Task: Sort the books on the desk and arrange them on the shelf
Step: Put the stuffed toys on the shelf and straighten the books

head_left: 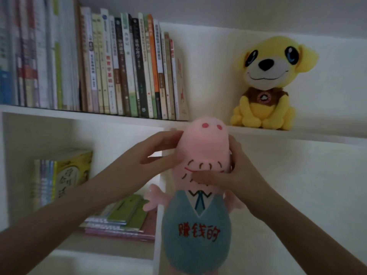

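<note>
Now left hand [158, 147], right hand [234, 175] clasp pig plush [202, 147]; top at shelf edge [317, 135].

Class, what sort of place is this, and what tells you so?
Probably a home study: a white shelf of upright books, a yellow plush dog on it, and a pink plush toy gripped by the left hand and the right hand.

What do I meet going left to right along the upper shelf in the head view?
Row of upright books → bare stretch of the upper shelf, where the pink plush toy, gripped by the left hand and right hand, rises in front → yellow plush dog.
</note>
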### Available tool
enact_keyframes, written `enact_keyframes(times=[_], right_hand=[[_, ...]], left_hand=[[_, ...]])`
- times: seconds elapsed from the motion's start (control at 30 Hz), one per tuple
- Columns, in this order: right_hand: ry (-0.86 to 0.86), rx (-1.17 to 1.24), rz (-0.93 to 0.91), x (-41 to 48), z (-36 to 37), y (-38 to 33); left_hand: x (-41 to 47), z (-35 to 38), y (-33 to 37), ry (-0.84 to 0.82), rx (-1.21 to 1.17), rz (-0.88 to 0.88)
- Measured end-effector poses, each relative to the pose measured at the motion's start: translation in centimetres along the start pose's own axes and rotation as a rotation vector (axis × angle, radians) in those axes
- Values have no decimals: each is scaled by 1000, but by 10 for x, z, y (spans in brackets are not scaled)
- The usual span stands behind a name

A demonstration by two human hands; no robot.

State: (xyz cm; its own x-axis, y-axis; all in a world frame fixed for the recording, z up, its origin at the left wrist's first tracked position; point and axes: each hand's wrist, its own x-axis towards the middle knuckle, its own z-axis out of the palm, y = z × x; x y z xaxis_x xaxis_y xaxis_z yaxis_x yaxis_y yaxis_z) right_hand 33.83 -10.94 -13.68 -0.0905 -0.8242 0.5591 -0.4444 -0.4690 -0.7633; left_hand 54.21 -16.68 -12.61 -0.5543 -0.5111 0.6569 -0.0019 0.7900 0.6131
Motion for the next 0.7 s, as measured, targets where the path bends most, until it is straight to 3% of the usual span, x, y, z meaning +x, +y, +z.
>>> enact_keyframes(times=[0.33,0.7], right_hand=[[-67,89,64,5,77,23],[-111,54,76,-25,169,79]], left_hand=[[-81,-40,-68,37,-62,-259],[-163,-30,-130,106,-109,-449]])
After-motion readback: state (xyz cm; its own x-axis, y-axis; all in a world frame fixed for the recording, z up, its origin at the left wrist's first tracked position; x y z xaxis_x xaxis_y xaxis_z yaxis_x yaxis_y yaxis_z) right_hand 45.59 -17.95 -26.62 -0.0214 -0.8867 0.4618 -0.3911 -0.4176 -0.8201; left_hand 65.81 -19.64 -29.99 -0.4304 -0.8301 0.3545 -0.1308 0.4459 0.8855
